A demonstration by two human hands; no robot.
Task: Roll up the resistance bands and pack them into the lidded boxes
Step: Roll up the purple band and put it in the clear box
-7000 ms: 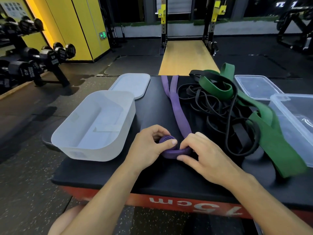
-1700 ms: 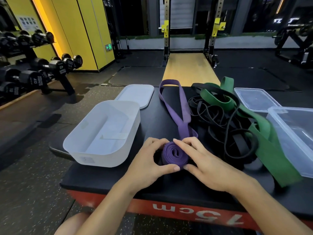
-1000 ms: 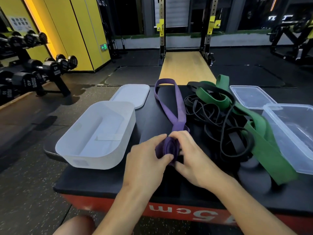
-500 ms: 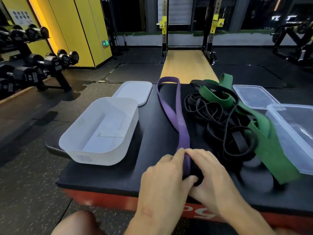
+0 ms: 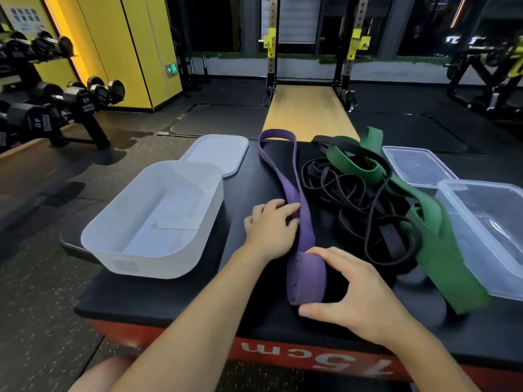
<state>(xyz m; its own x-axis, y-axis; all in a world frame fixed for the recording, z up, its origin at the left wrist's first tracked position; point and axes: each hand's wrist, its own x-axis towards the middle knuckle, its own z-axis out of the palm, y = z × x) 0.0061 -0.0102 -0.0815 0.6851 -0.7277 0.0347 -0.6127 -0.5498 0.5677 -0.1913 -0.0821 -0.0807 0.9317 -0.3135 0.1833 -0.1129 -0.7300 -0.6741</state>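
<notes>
A purple resistance band (image 5: 285,176) lies along the black box top, its near end wound into a roll (image 5: 307,278). My right hand (image 5: 353,295) grips that roll between thumb and fingers. My left hand (image 5: 270,224) holds the loose purple strip a little farther up, fingers curled on its left edge. A green band (image 5: 441,244) and a tangle of black bands (image 5: 353,199) lie to the right. An open white box (image 5: 113,244) stands on the left, its white lid (image 5: 218,154) behind it.
A clear plastic box (image 5: 486,239) stands at the right edge with its clear lid (image 5: 416,165) behind. The black top sits on a red plyo box (image 5: 283,352). Dumbbell racks stand far left, a squat rack straight ahead.
The roll has grown and now stands on edge near the front. My left hand left the roll and moved up the loose strip; my right hand alone holds the roll.
</notes>
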